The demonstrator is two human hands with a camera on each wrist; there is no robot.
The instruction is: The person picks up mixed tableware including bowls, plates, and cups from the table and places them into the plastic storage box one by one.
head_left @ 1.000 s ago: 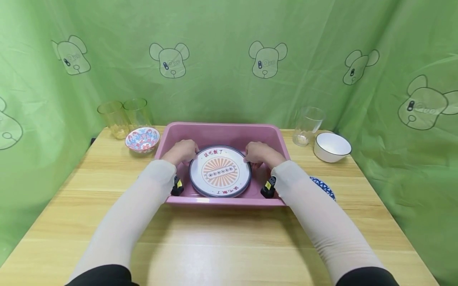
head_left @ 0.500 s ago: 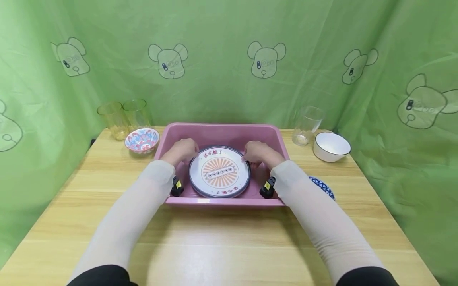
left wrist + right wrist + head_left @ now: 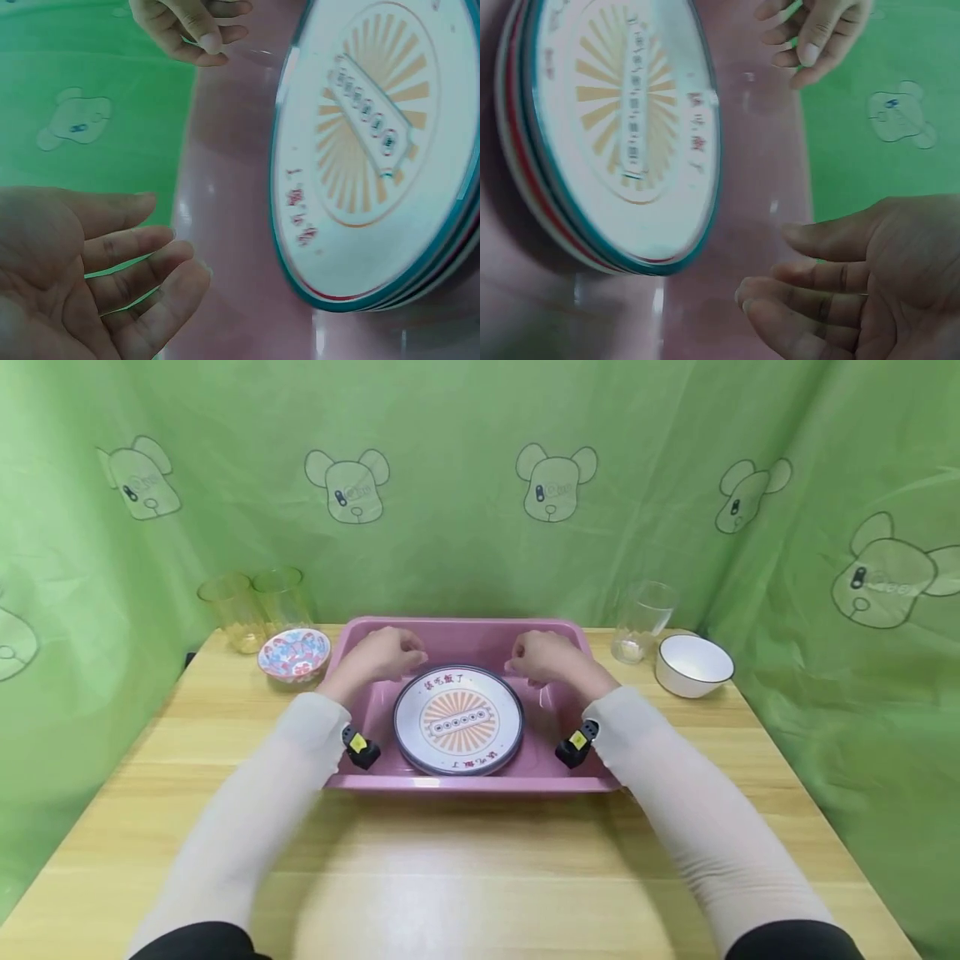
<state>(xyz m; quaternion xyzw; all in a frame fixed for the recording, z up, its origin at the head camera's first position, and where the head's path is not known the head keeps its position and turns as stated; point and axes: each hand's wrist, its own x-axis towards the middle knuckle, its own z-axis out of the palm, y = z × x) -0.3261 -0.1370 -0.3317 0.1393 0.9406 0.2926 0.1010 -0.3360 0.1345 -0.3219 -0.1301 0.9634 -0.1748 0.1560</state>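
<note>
A stack of several round plates lies in the pink basin; the top one is white with a dark rim, red characters and an orange sunburst. Above the basin's left part, my left hand is off the stack, its fingers relaxed and holding nothing. Opposite it, my right hand hovers over the right part, also with loose fingers and nothing in them. Both wrist views show a gap between each hand and the plates' edge.
Two yellowish glasses and a patterned bowl stand left of the basin. At right are a clear glass and a white bowl with a dark rim. A green curtain hangs behind the wooden table.
Both hands have let go of the plate stack's sides and risen up and away from it. The stack stays in the basin. My right forearm now covers the blue-patterned dish at right.
</note>
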